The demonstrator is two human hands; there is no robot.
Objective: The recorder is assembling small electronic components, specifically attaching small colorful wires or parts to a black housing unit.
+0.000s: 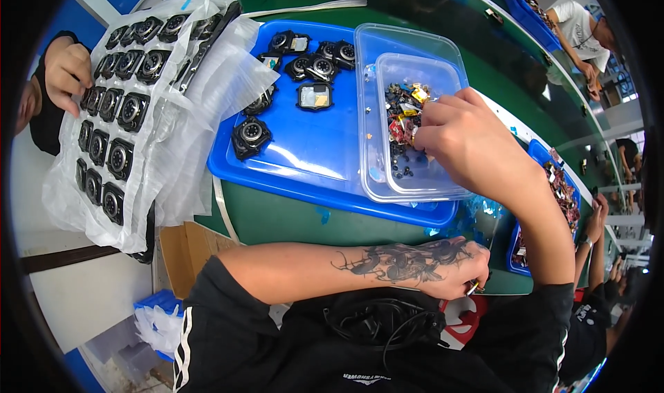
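Reaching into a clear plastic box (443, 178) on a blue tray (304, 178), the right hand (460, 140) curls its fingers over a heap of small coloured parts (402, 120), pinching among them. The left hand (453, 272) rests closed at the green table (290, 220) edge, gripping a small metal piece (473, 288). Black round parts (250, 135) lie on the tray.

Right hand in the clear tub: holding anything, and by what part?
Cannot tell. The right hand reaches into the clear tub, fingers among small parts; any hold is hidden.
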